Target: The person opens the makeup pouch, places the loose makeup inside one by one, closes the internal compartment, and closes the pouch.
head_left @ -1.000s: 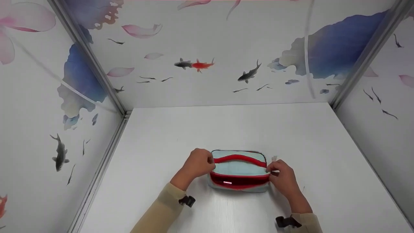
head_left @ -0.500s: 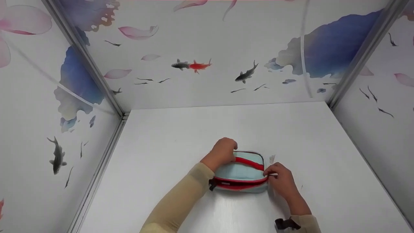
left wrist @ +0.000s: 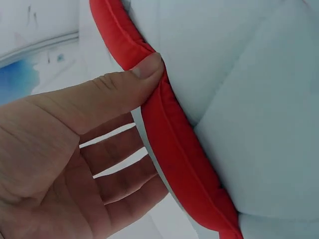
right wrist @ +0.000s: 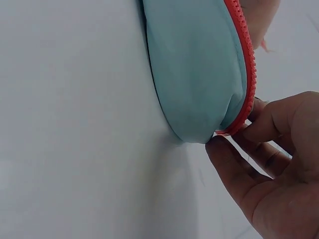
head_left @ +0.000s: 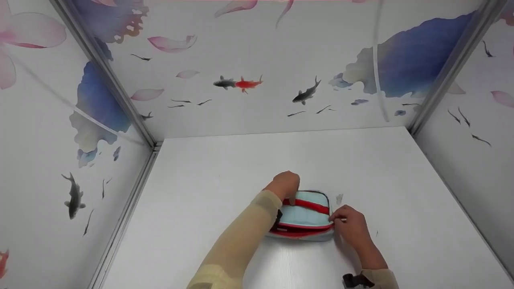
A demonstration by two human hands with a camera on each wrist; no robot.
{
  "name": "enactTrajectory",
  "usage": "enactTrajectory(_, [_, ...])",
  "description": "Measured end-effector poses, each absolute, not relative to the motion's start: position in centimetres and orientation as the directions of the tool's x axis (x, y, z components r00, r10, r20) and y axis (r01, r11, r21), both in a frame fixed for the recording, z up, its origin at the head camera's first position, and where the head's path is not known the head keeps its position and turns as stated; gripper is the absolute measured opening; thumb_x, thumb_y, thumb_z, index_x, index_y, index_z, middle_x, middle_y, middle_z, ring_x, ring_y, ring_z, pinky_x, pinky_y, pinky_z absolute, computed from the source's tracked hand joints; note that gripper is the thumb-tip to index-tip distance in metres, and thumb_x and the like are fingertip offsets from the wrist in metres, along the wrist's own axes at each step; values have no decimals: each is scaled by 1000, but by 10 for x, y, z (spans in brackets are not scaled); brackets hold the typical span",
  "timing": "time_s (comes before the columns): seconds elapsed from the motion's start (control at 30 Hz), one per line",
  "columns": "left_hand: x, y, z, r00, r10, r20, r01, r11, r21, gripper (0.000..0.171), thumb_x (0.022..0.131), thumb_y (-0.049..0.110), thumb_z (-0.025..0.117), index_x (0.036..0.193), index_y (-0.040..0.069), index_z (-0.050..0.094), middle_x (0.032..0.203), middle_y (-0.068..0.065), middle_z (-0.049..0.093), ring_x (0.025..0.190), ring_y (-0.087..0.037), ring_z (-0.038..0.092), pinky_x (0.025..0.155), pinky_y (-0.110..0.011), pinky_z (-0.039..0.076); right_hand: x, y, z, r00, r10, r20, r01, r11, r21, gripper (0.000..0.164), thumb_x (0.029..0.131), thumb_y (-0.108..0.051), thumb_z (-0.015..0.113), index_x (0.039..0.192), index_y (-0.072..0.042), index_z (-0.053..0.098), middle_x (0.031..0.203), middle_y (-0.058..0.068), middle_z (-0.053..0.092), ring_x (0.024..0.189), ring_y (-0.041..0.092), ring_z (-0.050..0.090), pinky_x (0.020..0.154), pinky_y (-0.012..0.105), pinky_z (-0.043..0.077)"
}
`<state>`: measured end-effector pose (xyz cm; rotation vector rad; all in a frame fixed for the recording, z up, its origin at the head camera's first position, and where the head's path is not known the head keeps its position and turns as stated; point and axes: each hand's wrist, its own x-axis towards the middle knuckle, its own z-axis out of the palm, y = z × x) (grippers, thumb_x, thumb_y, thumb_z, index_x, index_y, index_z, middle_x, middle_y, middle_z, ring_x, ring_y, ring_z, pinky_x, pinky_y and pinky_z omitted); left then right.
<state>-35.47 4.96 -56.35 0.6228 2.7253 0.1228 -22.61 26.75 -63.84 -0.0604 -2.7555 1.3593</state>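
Note:
A pale blue zippered pouch (head_left: 307,218) lies on the white table, with a red handle strap (head_left: 315,206) across its top. Its red-edged zipper opening along the near side gapes slightly. My left hand (head_left: 286,184) reaches over the pouch's left part; in the left wrist view its thumb presses on the red strap while the other fingers lie behind the strap. At the near right corner, my right hand (head_left: 351,220) pinches the end of the red zipper (right wrist: 247,59), seen in the right wrist view. The left forearm hides the pouch's left end in the head view.
White table surface (head_left: 209,168) surrounds the pouch. Panels painted with fish and petals (head_left: 172,43) enclose it at the back and both sides, with metal posts in the corners. A small greyish mark (head_left: 339,198) shows right of the pouch.
My left hand has moved right, from the pouch's left edge to the strap on top. The zipper opening looks narrower. The right hand stays at the right corner.

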Motion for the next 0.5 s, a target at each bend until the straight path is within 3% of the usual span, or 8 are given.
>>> enactTrajectory(0.3, [-347,58,-562,-873,380,-307,375,924,78,29,79,11,94,106,11,82,107,-1,78,87,-13,61,85,-31,61,-259,286,-624,-997,19,-70,65,662,-747,24,101,-7,60,121,-7,73,121,15,73,112,32,66,100,52,57])
enactTrajectory(0.5, [-337,64,-555,-895,368,-251,377,926,13,20,94,8,79,113,13,78,111,-2,77,96,-12,67,89,-31,61,-304,294,-627,-985,-95,-143,52,629,-776,38,103,-4,59,141,-6,64,138,19,68,126,39,65,98,48,59])
